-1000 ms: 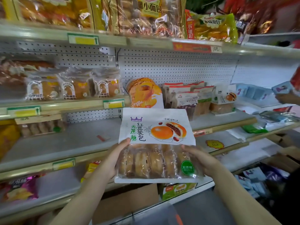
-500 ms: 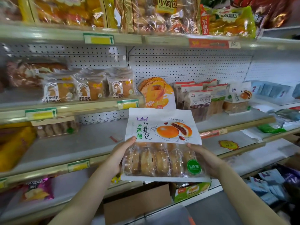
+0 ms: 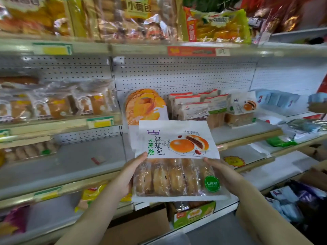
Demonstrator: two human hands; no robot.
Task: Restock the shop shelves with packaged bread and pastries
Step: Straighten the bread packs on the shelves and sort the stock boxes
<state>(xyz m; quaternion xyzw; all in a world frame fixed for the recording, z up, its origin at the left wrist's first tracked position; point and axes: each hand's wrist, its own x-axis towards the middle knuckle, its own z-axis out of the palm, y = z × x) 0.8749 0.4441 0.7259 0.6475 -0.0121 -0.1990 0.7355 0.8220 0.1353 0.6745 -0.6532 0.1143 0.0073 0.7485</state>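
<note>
Only two bare arms show of the person: the left hand (image 3: 127, 175) and right hand (image 3: 223, 171) are uncovered, and the slim, smooth left forearm (image 3: 92, 218) and right forearm (image 3: 265, 215) run bare to the view's bottom edge, so clothing cannot be told.

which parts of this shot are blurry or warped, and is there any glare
Head view: the bun packet held by the left hand and right hand is the sharpest thing, its print readable; the wrapped cakes at the left edge are smeared; the top shelf rail bends slightly, which is wide-lens distortion; the clear bags above it carry white glare patches.
</note>
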